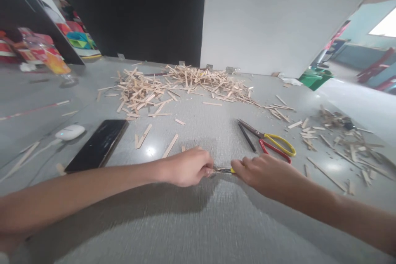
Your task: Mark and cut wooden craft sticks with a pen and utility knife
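Note:
Near the middle of the grey surface, my left hand (193, 167) is closed in a pinch on something small, mostly hidden by its fingers. My right hand (258, 171) is wrapped round a yellow-handled tool (232, 170), whose metal tip points left and meets the fingertips of my left hand. Just beyond my right hand lie scissors (269, 140) with one yellow and one red handle, beside a thin dark stick (246, 136). Flat wooden sticks (170, 145) lie past my left hand.
Heaps of wooden sticks (210, 80) lie along the back by an upright panel (262, 20). A phone (97, 145), white device (70, 132) with a cable and bottle (52, 60) are on the left. Broken pieces (352, 144) are scattered right, near a green container (315, 78).

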Tool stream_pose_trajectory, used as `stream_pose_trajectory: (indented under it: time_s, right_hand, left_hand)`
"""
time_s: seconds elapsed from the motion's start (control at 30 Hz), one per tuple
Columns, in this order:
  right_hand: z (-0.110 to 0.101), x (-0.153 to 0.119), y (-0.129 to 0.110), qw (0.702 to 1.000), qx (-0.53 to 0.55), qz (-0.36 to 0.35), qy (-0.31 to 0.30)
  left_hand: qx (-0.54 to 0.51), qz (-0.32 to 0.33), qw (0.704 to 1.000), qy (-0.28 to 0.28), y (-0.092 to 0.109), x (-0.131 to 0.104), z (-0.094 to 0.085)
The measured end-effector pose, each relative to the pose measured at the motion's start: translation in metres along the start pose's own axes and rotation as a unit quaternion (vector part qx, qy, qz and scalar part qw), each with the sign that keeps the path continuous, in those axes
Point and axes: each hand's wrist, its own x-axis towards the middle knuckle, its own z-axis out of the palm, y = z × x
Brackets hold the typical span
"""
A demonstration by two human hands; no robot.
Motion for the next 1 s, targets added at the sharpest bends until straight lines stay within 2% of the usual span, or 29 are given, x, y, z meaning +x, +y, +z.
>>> stream_pose_trajectory:
  time_s: [0.1, 0.27, 0.37, 0.47, 0.63, 0.77, 0.87, 1.0]
  right_hand:
    - [0.002, 0.002, 0.005, 1.000, 0.024, -0.005, -0.006]
    - [-0.018, 0.008, 0.000, 1.000, -0.006, -0.011, -0.021]
    - [-0.011, 0.009, 0.006, 0.999, 0.020, -0.026, -0.027]
    - [-0.009, 0.010, 0.008, 0.999, 0.019, -0.010, -0.026]
    - [-0.029, 0.020, -0.001, 0.993, -0.027, -0.016, -0.113]
    - [-0.016, 0.016, 0.004, 0.997, 0.015, -0.007, -0.072]
    - [-0.004, 0.007, 0.007, 0.996, 0.058, 0.052, -0.031]
    - [-0.018, 0.001, 0.010, 0.985, 0.087, 0.150, 0.002]
  left_hand:
    - [-0.001, -0.001, 1.000, 0.001, -0.003, 0.000, 0.002]
    - [-0.020, -0.004, 1.000, -0.006, -0.006, 0.001, 0.004]
    - [-0.030, -0.017, 0.999, -0.009, -0.007, 0.002, 0.003]
    - [-0.036, -0.032, 0.999, -0.015, -0.005, 0.002, 0.000]
    - [-0.041, -0.049, 0.998, -0.010, 0.000, 0.001, -0.001]
    - [-0.053, -0.054, 0.997, 0.002, 0.003, -0.002, -0.003]
    - [-0.079, -0.056, 0.995, 0.025, 0.004, -0.004, -0.010]
    - [-0.131, -0.060, 0.985, 0.098, 0.006, -0.002, -0.026]
